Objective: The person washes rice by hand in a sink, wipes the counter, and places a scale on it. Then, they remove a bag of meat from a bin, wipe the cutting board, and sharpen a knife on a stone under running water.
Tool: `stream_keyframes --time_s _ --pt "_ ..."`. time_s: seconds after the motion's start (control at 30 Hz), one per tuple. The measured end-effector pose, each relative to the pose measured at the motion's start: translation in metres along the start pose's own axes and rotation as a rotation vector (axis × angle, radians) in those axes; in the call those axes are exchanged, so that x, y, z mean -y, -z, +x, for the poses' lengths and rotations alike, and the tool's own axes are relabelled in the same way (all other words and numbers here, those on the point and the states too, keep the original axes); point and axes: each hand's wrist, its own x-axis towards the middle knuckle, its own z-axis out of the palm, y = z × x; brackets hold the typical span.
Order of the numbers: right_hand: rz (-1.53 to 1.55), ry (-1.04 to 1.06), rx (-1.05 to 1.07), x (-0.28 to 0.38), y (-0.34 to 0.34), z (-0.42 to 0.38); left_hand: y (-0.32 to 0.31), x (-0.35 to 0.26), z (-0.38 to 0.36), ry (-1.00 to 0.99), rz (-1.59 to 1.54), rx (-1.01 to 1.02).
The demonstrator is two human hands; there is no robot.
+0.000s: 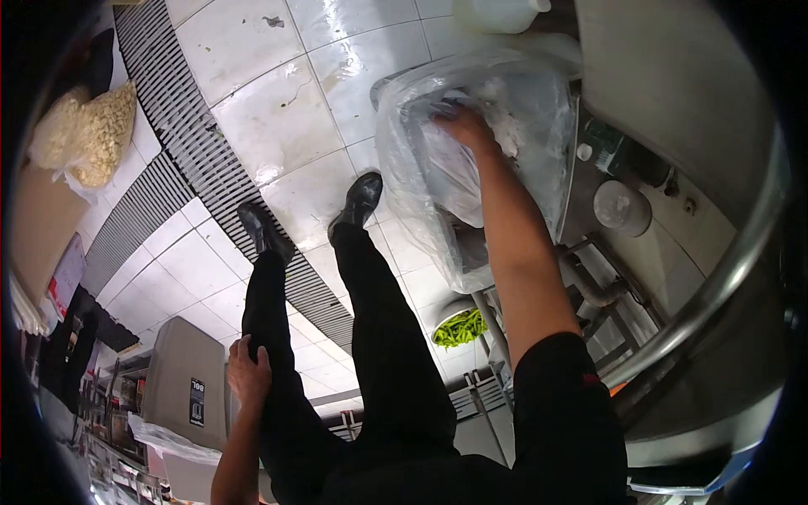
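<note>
My right hand [465,126] reaches down into a bin lined with a clear plastic bag [404,160]. Its fingertips are in shadow against whitish plastic, so I cannot make out whether they grip anything. A pale, thin plastic sheet or bag [450,181] lies inside the liner beside the hand, and white crumbly material [507,126] lies to the right of it. Over by my knee, my left hand [250,370] rests on my black trouser leg, fingers loosely extended and holding nothing.
A bowl of green chillies or beans [459,326] stands on the floor below the bin. Metal drain grating [202,143] crosses the wet tiles. A lidded grey box [181,379] is at left, near bags of pale pieces [105,126]. A steel rail [715,295] curves at right.
</note>
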Motion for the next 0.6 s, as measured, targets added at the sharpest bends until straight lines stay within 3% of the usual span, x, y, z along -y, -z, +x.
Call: stream_keyframes --time_s 0.03,0.07,0.13,0.23,0.4,0.47,0.53,0.6 --pt "0.009 -0.061 0.180 0.002 -0.006 -0.002 -0.001 -0.001 -0.001 -0.007 -0.013 -0.013" --pt "0.011 -0.059 0.190 0.001 -0.011 -0.010 -0.001 -0.001 -0.004 -0.012 -0.031 -0.025" --pt "0.091 -0.004 -0.016 -0.009 -0.014 -0.036 -0.003 -0.004 -0.004 0.006 -0.027 -0.029" --pt "0.142 -0.046 -0.042 -0.031 -0.017 -0.078 -0.003 -0.013 -0.006 0.034 -0.019 -0.002" --pt "0.144 0.060 -0.251 -0.047 -0.013 -0.155 0.001 -0.015 -0.005 0.063 -0.027 0.014" --pt "0.220 -0.110 -0.175 -0.038 -0.008 -0.170 0.002 -0.018 -0.004 0.103 -0.015 0.056" --pt "0.163 -0.094 -0.297 -0.037 -0.031 -0.180 0.003 -0.019 -0.005 0.105 -0.032 0.053" --pt "0.369 -0.686 -0.502 -0.026 -0.042 -0.193 0.002 -0.019 -0.005 0.115 -0.048 0.054"
